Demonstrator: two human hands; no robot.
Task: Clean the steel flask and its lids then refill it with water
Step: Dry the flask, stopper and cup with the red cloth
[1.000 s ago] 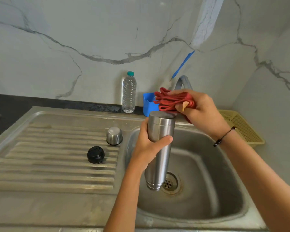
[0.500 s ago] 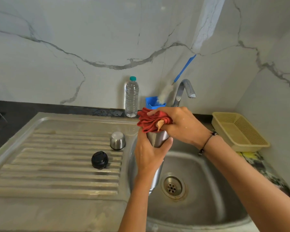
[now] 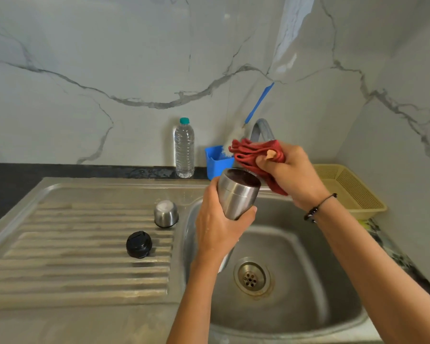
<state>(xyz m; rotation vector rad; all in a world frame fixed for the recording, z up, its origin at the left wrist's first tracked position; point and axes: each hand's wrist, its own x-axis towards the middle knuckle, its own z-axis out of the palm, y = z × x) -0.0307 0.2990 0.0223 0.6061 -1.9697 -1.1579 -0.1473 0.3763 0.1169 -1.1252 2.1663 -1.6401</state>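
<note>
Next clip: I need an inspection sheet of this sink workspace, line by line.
Surface: steel sink with ribbed drainboard, streaked.
Job's things: steel flask held over the basin, mouth open; steel cap and black lid on the drainboard, apart.
Clutter: water bottle, blue holder with brush, yellow basket.
Grippers: left hand grips the flask; right hand holds a red cloth beside the flask's rim.
Cables: nothing seen.
Surroundings: marble-pattern walls, tap behind the cloth.

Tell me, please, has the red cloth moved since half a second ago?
Yes: the red cloth has lifted off the steel flask mouth, up toward the grey tap.
</note>
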